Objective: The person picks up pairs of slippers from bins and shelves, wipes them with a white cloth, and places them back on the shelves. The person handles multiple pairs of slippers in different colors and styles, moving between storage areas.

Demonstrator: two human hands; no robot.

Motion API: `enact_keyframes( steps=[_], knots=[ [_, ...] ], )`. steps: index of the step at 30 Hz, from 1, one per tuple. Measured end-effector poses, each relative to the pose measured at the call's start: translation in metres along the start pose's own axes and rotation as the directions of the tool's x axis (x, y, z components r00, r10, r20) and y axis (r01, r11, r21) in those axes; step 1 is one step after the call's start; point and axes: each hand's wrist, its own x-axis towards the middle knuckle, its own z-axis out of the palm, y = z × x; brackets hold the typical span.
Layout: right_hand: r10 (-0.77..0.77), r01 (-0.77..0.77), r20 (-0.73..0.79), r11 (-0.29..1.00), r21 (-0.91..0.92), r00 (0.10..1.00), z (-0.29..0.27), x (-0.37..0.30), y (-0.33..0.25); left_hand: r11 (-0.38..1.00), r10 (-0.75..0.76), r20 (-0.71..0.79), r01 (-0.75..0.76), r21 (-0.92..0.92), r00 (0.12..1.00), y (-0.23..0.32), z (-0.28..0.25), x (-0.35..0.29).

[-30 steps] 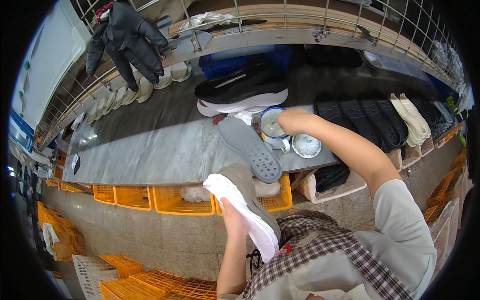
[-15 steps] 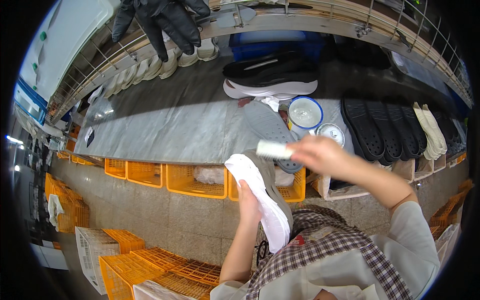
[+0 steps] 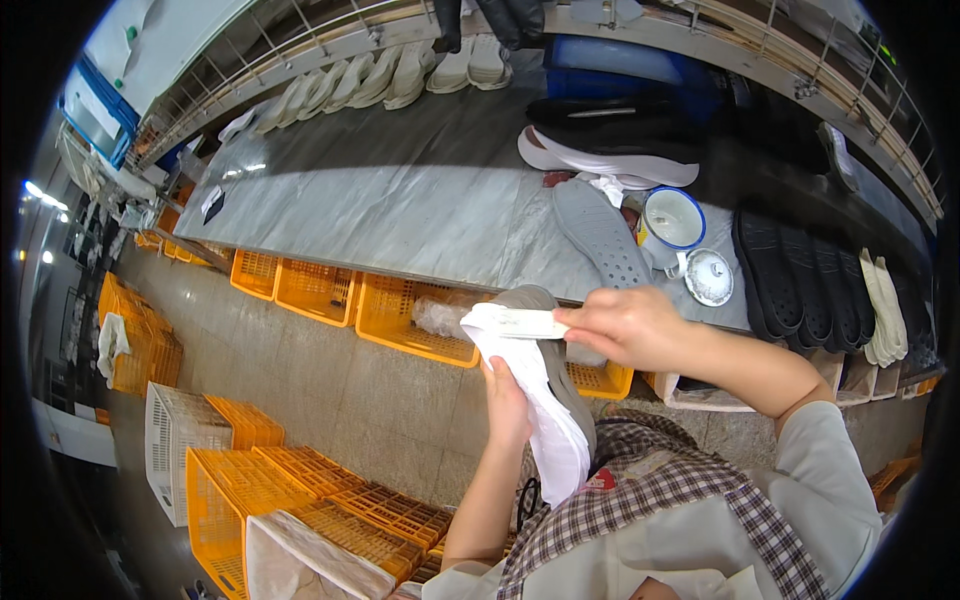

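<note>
My left hand [image 3: 508, 405] is wrapped round a white shoe sole [image 3: 556, 440], which stands tilted in front of my apron. Close along its right side runs a grey-brown sole [image 3: 570, 388]; whether the two are joined I cannot tell. My right hand [image 3: 622, 328] grips a white brush [image 3: 525, 323], fingers closed on its right end. The brush lies across the upper end of the white sole, apparently touching it. Beyond my right hand, a grey perforated sole [image 3: 597, 228] rests on the table beside a blue-rimmed white cup [image 3: 674, 218] and a white lid [image 3: 709, 277].
White soles [image 3: 370, 78] line the back of the grey table [image 3: 400, 190]. Black and white soles [image 3: 610, 150] are stacked behind the cup; black perforated soles [image 3: 768, 280] and cream soles [image 3: 884, 310] stand at right. Orange crates [image 3: 400, 320] sit below the table's edge, more [image 3: 300, 500] at lower left.
My right hand has brought the brush left and slightly down onto the upper end of the white sole. My left hand keeps its hold. The whole view has shifted, with the table appearing further right.
</note>
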Motion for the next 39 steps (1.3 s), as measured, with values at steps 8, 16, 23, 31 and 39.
enact_keyframes(
  steps=[8,16,23,31,39],
  knots=[
    [0.016,-0.002,0.143,0.995,-0.099,0.99,0.004,0.002,-0.014,0.996,-0.003,-0.077,0.009,0.087,0.997,0.004,-0.003,-0.009],
    [0.072,-0.095,-0.111,0.974,-0.207,0.991,0.024,0.047,0.023,0.967,-0.023,-0.001,0.022,0.253,1.0,0.009,0.002,-0.018],
    [-0.155,0.148,-0.225,0.988,-0.048,0.962,0.018,-0.021,-0.015,0.992,0.006,-0.043,0.0,0.124,0.999,0.01,-0.013,-0.014],
    [-0.237,0.209,-0.34,0.971,-0.118,0.91,0.025,-0.022,-0.021,0.998,0.053,-0.048,-0.051,0.03,0.997,0.006,-0.006,-0.013],
    [-0.18,0.163,-0.361,0.984,-0.077,0.915,0.039,-0.044,-0.016,0.999,-0.011,-0.059,0.013,0.035,0.998,0.007,-0.004,-0.013]
  ],
)
